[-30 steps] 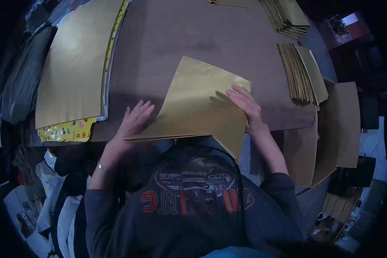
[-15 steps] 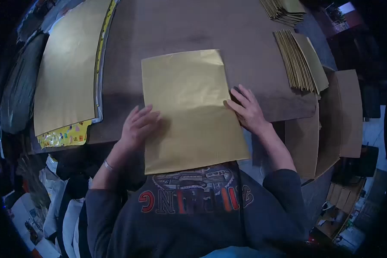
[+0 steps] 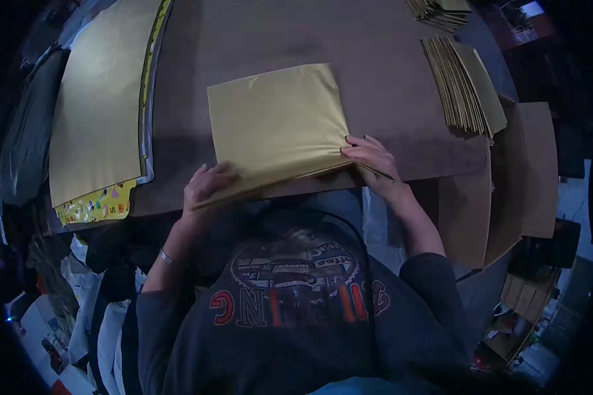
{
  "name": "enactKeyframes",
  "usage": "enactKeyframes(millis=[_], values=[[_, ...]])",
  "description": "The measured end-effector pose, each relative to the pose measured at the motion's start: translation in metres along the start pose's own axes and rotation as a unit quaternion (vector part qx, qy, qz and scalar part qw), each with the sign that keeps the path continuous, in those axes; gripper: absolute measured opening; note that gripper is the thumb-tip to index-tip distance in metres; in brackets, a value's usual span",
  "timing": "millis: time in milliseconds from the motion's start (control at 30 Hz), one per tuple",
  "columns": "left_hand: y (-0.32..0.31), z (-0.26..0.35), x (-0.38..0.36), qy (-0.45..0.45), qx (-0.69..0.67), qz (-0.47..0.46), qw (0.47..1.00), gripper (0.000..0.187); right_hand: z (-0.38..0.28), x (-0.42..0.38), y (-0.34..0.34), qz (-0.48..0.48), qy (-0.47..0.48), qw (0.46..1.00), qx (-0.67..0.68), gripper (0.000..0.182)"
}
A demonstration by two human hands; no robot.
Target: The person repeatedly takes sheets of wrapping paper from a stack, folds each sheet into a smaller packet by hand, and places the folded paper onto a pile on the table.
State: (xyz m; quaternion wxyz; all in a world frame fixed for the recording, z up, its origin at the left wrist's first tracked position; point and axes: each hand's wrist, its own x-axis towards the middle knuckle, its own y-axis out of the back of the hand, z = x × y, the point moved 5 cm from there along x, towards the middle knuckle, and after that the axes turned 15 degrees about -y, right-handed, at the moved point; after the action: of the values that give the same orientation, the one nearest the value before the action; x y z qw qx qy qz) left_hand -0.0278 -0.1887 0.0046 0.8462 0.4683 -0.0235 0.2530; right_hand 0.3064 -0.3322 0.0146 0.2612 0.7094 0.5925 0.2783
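A gold paper sheet [image 3: 277,118] lies at the near edge of the table in front of me, its near part bent down and under along a slanting line. My right hand [image 3: 379,168] grips its right side, fingers on top, and creases fan out from the fingertips. At the near left corner, my left hand [image 3: 206,185] has its fingers curled over the paper and looks slightly blurred. The thumb of the left hand is hidden. Both hands are at the table's front edge, close to my body.
On the left lies a big stack of gold sheets [image 3: 102,99] over yellow printed wrapping [image 3: 99,204]. Folded gold bundles [image 3: 454,85] stand at the right edge, more [image 3: 441,13] behind them. An open cardboard box [image 3: 464,217] is beside the table [image 3: 263,39].
The near part of the gold sheet, flat and overhanging toward my body before, is now bent under. My right hand has closed on the right side, and my left hand has taken the near left corner.
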Motion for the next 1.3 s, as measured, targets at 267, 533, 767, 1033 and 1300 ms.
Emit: enactKeyframes(millis=[267, 533, 767, 1033, 1300], values=[[0.022, -0.004, 0.033, 0.248, -0.049, 0.08, 0.964, 0.036, -0.013, 0.045, -0.007, 0.194, -0.154, 0.969, -0.03, 0.021], [0.027, -0.01, 0.046, 0.197, -0.019, 0.079, 0.977, 0.045, -0.009, 0.072, -0.008, 0.109, -0.301, 0.928, -0.192, 0.03], [0.019, -0.022, 0.045, 0.164, 0.04, 0.097, 0.981, 0.033, -0.007, 0.081, -0.004, 0.074, -0.379, 0.899, -0.206, 0.035], [0.031, -0.013, 0.054, 0.085, 0.109, 0.068, 0.988, 0.031, -0.005, 0.088, -0.003, 0.045, -0.392, 0.888, -0.236, 0.038], [-0.003, 0.008, 0.131, -0.061, 0.16, 0.0, 0.985, 0.05, -0.007, 0.087, -0.006, 0.046, -0.4, 0.879, -0.255, 0.038]])
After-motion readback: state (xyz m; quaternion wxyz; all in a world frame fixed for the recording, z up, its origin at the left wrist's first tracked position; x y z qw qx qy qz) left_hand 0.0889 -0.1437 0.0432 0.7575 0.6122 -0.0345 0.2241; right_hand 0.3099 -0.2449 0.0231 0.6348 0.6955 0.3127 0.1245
